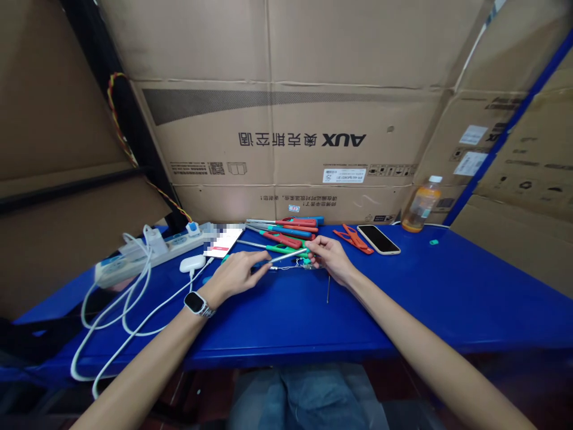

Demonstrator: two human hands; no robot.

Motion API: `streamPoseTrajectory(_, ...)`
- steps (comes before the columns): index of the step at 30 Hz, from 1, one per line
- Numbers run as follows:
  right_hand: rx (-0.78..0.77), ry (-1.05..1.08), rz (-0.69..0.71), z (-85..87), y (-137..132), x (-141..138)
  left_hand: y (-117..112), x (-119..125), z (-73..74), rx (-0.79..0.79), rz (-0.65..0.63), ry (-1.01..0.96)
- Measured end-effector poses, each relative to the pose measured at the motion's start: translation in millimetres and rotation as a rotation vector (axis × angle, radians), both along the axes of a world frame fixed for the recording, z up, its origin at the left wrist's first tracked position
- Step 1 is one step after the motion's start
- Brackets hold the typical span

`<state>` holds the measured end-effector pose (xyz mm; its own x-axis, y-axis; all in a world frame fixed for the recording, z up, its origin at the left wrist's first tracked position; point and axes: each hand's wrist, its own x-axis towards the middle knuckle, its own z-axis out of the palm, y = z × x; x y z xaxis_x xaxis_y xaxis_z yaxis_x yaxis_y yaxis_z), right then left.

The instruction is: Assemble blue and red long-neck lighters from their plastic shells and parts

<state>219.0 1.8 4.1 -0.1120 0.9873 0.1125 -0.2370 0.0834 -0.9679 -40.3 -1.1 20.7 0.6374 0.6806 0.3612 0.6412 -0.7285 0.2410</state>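
A thin silvery metal tube [289, 257] spans the gap between my two hands. My right hand [330, 258] pinches its right end between thumb and fingers. At its left end, my left hand [240, 276] has thumb and index finger closed around the tip; the exact contact is partly hidden. Below the tube lie small parts with thin white wires [290, 267], and a thin dark rod [328, 289] is under my right hand. Just behind are several long-necked lighters, among them a red lighter [281, 240] and a green lighter [280, 249]. Blue pieces peek out around my left hand.
A power strip [179, 242] with white cables [129, 298] and a white earbud case [192, 263] occupy the left. To the right are orange-red handle shells [353, 239], a phone [378, 239], a bottle [421, 204] and a small green piece [434, 242]. Cardboard [286, 119] walls the back.
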Motion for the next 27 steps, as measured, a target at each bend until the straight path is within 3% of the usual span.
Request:
streamPoseTrajectory(4, 0.003, 0.01, -0.007, -1.3, -2.3, -2.3, -1.9, 1.5, -0.5, -0.018, 0.03, -0.016)
streamPoseTrajectory(9, 0.166, -0.037, 0.005, -6.8, -4.0, -20.7, -3.4, 6.6, -2.3, -0.078, 0.03, -0.06)
streamPoseTrajectory(12, 0.106, 0.08, -0.04, -6.8, -4.9, -35.7, -2.2, 10.4, -3.9, -0.087, 0.085, -0.077)
streamPoseTrajectory(16, 0.003, 0.206, 0.059, -7.1, -9.2, -47.3, -1.3, 14.8, -6.0, -0.113, 0.073, -0.133)
streamPoseTrajectory(22, 0.027, 0.148, 0.09, -12.3, -16.9, -53.6, -5.9, 18.5, -5.5, -0.155, -0.003, -0.15)
streamPoseTrajectory(27, 0.045, 0.109, 0.084, -11.7, -18.6, -54.3, -7.6, 19.1, -4.0, -0.127, 0.05, -0.1)
